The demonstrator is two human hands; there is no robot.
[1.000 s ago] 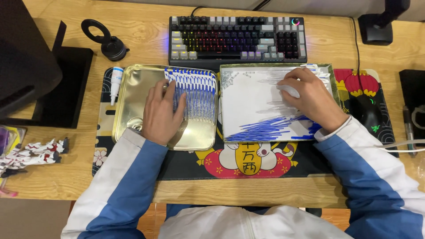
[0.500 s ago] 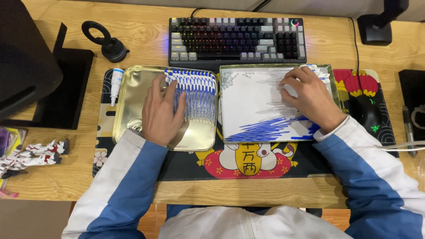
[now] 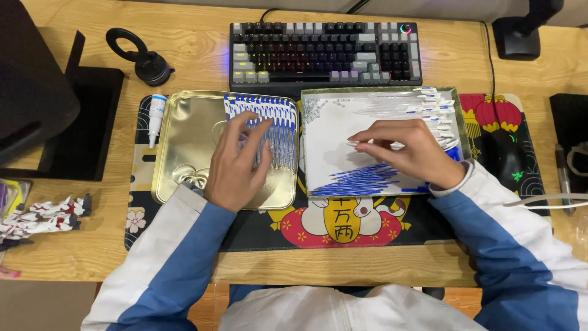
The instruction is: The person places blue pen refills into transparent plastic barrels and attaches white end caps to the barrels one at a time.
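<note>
Desk (image 3: 202,46): wooden, with a dark printed mat (image 3: 257,230) along its near middle.

Gold tin tray (image 3: 184,132): lies on the left part of the mat. A row of thin blue-and-white strips (image 3: 283,125) stands packed side by side along its far and right edge.

Your left hand (image 3: 236,162): lies open and flat in the gold tray, fingers spread, fingertips touching the row of strips. It grips nothing.

White-lined tray (image 3: 324,141): sits just right of the gold tray, touching or nearly touching it. Loose strips lie in it: a clear-and-white fan (image 3: 422,104) along the far edge, a blue fan (image 3: 358,181) along the near edge.

Your right hand (image 3: 410,150): rests over the middle of the white-lined tray, fingers drawn together and pointing left, pinching what looks like a single thin strip (image 3: 351,144) at the fingertips; the strip is too fine to tell more.

Keyboard (image 3: 324,52): dark and grey keys, backlit, on the desk just beyond both trays.

Small white bottle (image 3: 157,116): blue cap, lying on the mat just left of the gold tray.

Black ring stand (image 3: 144,58): far left of the keyboard.

Mouse (image 3: 505,156): black, on the mat right of the white-lined tray.

Black stand (image 3: 58,116): at the left side of the desk.

Small white and red figure (image 3: 40,214): near the left edge of the desk.
</note>
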